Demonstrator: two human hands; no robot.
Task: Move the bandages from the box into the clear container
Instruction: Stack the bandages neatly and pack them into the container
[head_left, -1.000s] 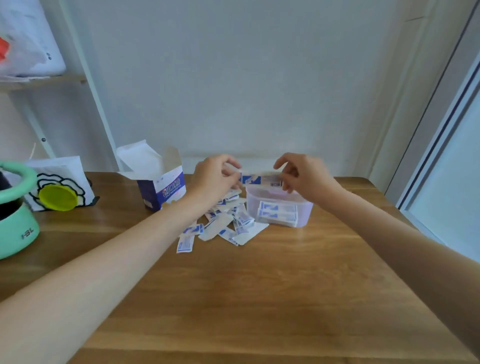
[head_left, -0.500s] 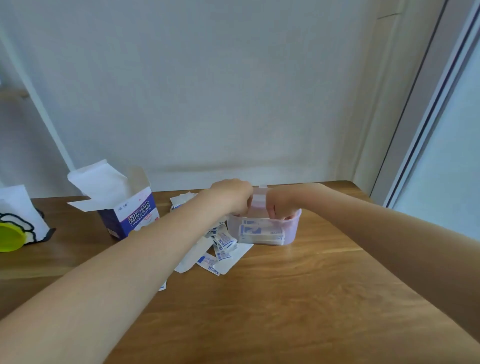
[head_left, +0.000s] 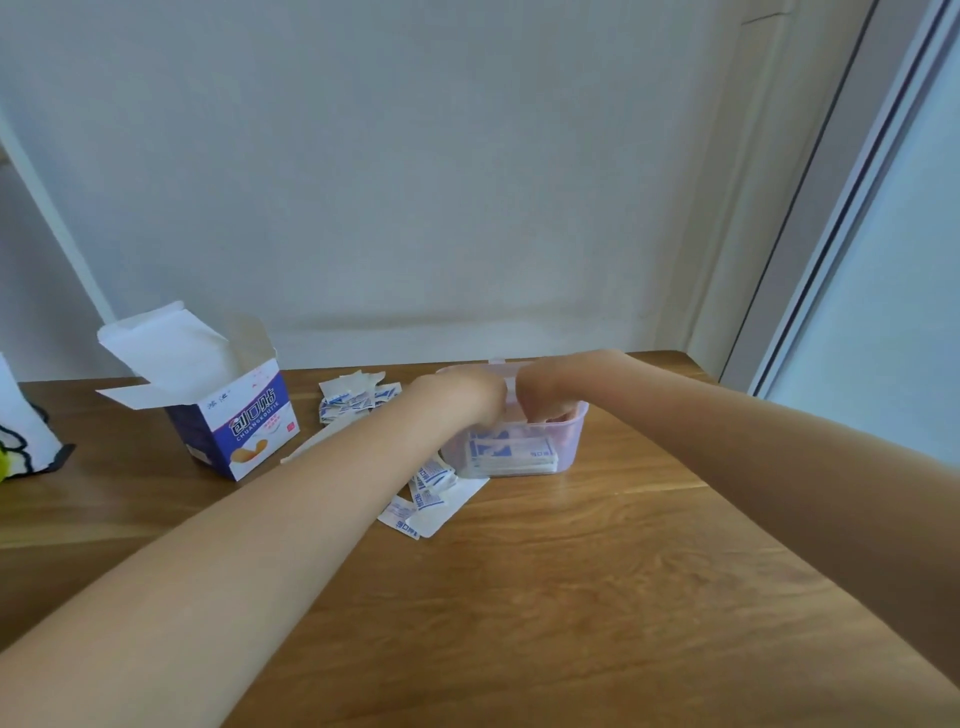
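The fingers of both hands point down into the clear container, curled at the knuckles; what they grip, if anything, is hidden behind the backs of the hands, so I cannot tell whether they hold a bandage. The left hand sits over the container's left rim and the right hand over its middle, the two knuckles nearly touching. Both forearms stretch from the near corners of the view toward the far middle of the wooden surface.

Through the container's near wall a flat stack of wrapped bandages shows, white with blue print, lying at the bottom. Just outside, touching the container's near-left corner, a few loose bandages lie overlapped on the surface. A second heap of bandages lies farther back, between the left forearm and the wall, partly covered by the arm.

The bandage box stands to the left of the hands, well apart from the container, blue and white with its top flaps open and a white paper leaf standing up from it. At the far left edge a white card with black outlines leans, cut off by the frame. A pale wall rises behind the surface, and a window frame runs down the right side.
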